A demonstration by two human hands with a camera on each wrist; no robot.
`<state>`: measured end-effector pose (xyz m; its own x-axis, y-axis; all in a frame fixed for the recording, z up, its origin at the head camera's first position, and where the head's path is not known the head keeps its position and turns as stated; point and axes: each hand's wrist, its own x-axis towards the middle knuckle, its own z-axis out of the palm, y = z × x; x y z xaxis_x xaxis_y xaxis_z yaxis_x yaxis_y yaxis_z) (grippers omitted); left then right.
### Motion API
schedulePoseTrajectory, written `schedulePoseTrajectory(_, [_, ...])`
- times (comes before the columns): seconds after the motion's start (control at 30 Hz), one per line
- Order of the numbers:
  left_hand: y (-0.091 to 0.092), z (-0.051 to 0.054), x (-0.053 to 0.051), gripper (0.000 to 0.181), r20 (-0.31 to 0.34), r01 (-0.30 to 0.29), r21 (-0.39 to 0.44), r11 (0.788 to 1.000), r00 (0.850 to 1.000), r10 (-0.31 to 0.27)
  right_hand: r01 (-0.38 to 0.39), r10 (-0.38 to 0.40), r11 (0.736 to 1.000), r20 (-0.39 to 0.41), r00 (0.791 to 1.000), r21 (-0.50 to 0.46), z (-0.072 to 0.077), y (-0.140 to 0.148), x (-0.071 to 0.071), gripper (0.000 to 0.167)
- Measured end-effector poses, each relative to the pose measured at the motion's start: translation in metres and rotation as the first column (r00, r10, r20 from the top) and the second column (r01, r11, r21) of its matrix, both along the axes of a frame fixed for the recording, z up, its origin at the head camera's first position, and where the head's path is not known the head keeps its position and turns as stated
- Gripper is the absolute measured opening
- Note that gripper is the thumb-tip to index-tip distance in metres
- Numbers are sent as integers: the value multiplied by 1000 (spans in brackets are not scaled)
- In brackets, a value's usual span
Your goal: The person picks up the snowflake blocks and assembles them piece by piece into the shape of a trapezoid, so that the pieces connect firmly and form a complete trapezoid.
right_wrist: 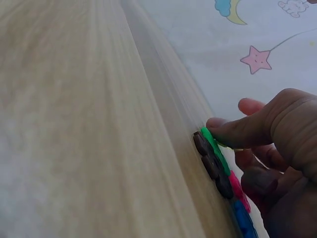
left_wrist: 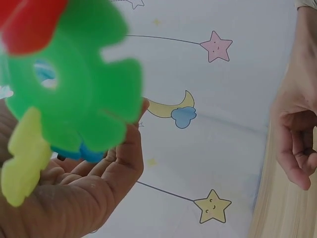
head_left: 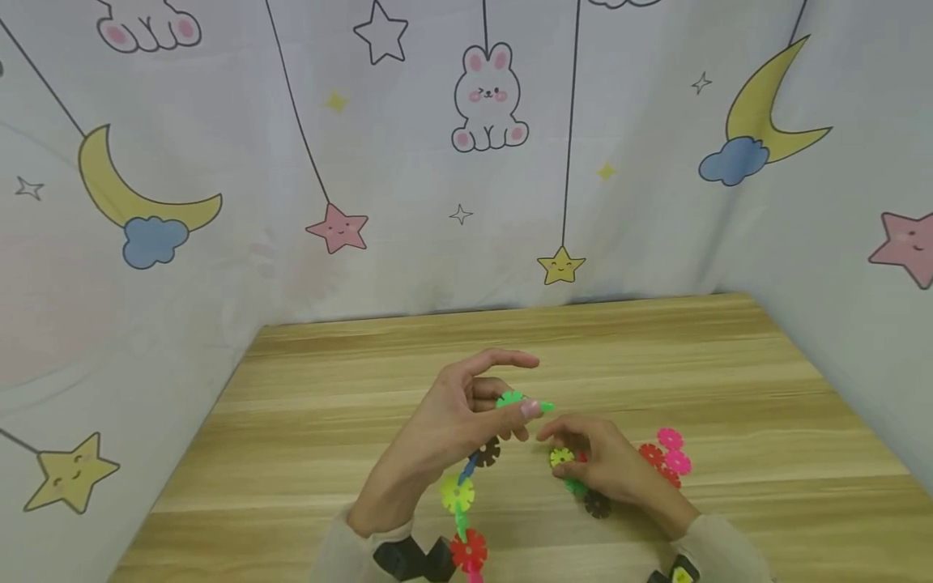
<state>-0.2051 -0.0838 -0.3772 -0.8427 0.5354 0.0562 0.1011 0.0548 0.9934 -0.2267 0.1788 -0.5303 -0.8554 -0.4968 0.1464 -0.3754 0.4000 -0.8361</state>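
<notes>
My left hand (head_left: 466, 413) is raised over the table, pinching a green snowflake disc (head_left: 510, 398) between thumb and fingers. From it hangs a chain of interlocked discs: brown (head_left: 487, 451), blue (head_left: 467, 470), yellow (head_left: 457, 493), green and red (head_left: 469, 551). In the left wrist view, a blurred green disc (left_wrist: 94, 84) of the chain covers part of that hand. Low over a small pile, my right hand (head_left: 608, 461) pinches a yellow snowflake disc (head_left: 561, 458). Beside its thumb are a green disc (right_wrist: 216, 151) and brown discs (right_wrist: 212, 166).
Right of my right hand lie loose pink discs (head_left: 670, 440) and red discs (head_left: 651, 456). A dark disc (head_left: 598, 505) lies under the right wrist. The wooden table (head_left: 328, 380) meets a printed cloth (head_left: 408, 178) at the back and sides.
</notes>
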Motion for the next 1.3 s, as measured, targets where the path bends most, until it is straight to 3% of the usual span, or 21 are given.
schedulePoseTrajectory(0.1, [0, 0, 0, 46, -1, -2, -1, 1000, 1000, 2, 11, -12, 1000, -6, 1000, -21, 0, 0, 0, 34])
schedulePoseTrajectory(0.2, [-1, 0, 0, 47, -3, -8, -6, 1000, 1000, 8, 77, -76, 997, 34, 997, -29, 4, -1, 2, 30])
schedulePoseTrajectory(0.33, [-1, 0, -1, 47, -10, -14, -9, 1000, 1000, 14, 174, -171, 984, 79, 982, -30, 14, -3, 4, 27])
schedulePoseTrajectory(0.47, [-2, 0, -1, 47, -16, -17, -3, 1000, 1000, 17, 198, -192, 978, 88, 977, -62, 25, -5, 7, 25])
schedulePoseTrajectory(0.7, [-3, 0, -1, 47, -31, 1, 23, 1000, 1000, 0, 117, -119, 982, -9, 993, -149, 41, -8, 12, 19])
schedulePoseTrajectory(0.97, [-4, 1, -1, 47, -38, -6, 25, 1000, 999, 7, 57, -72, 977, -67, 995, -208, 53, -4, 13, 19])
schedulePoseTrajectory(1.13, [-4, 3, -1, 48, -30, -14, 18, 1000, 999, 14, 25, -69, 957, -142, 987, -288, 69, -4, 14, 23])
schedulePoseTrajectory(1.3, [-6, 4, 0, 48, -27, -26, 18, 1000, 999, 26, -2, -58, 935, -160, 985, -355, 90, -6, 19, 20])
